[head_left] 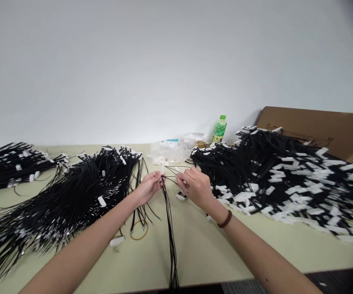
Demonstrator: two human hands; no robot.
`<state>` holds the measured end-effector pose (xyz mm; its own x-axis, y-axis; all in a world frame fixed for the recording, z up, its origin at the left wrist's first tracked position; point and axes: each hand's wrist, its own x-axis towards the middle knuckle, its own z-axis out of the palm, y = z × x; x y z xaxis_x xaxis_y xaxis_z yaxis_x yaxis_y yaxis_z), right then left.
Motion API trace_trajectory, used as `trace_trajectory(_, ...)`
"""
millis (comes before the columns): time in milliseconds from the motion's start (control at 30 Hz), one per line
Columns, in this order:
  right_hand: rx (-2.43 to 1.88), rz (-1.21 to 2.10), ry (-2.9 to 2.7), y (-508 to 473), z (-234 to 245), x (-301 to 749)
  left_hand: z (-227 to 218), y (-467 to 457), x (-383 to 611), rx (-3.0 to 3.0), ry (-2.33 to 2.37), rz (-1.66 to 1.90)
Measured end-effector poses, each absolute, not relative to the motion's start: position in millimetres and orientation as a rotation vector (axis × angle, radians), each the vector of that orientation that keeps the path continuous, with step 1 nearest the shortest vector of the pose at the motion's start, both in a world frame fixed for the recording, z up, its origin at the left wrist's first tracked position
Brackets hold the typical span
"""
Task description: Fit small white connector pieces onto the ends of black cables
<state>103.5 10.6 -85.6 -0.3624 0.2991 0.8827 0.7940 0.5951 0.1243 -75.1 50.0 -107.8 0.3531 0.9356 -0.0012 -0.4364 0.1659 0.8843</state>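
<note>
Between our two hands, near the middle of the desk (200, 253), we have a small white connector (163, 168) and a slim bundle of black wires (170, 237). The fingers of our left hand (150, 185) are pinched around the connector and the upper end of the bundle, which hangs down in smooth, nearly straight strands toward the near edge. The fingers of our right hand (195, 184) are curled closed on a few thin strands, drawn out in taut lines across the gap between our hands. A brown band (225, 219) circles our right wrist.

To our left we see a fanned heap of black wires (81, 196), its loose ends tipped with shiny, metallic-looking bits. Near it, a thin yellowish ring (139, 237) and a blocky white piece (117, 241) lie on the pale, matte surface. To our right spreads a thick, tangled mound of black wires (252, 163), studded with oblong white blocks. Beyond our hands sit a crinkled, clear plastic bag (164, 153) and a bottle (219, 130) with a green cap. Flat brown cardboard (317, 128) stands behind the mound, near the smooth, pale wall (164, 73).
</note>
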Motion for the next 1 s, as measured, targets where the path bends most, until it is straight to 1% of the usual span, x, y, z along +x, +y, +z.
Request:
trace_trajectory(367, -0.843, -0.734, -1.994, 9.9, -83.0, 105.2, -107.5, 49.5, -75.0, 0.978, 0.659, 1.086)
trace_trajectory(700, -0.969, -0.663, -2.036, 7.3, -79.5, 103.0, -107.5, 47.2, -73.3, 1.142, 0.662, 1.040)
trace_trajectory(833, -0.997, -0.572, -2.068, 6.6, -79.6, 100.5, -108.4, 46.7, -73.2, 1.228, 0.668, 0.974)
trace_trajectory(1000, -0.914, -0.318, -2.126, 9.4, -84.8, 99.8, -109.2, 47.1, -74.2, 1.284, 0.675, 0.929)
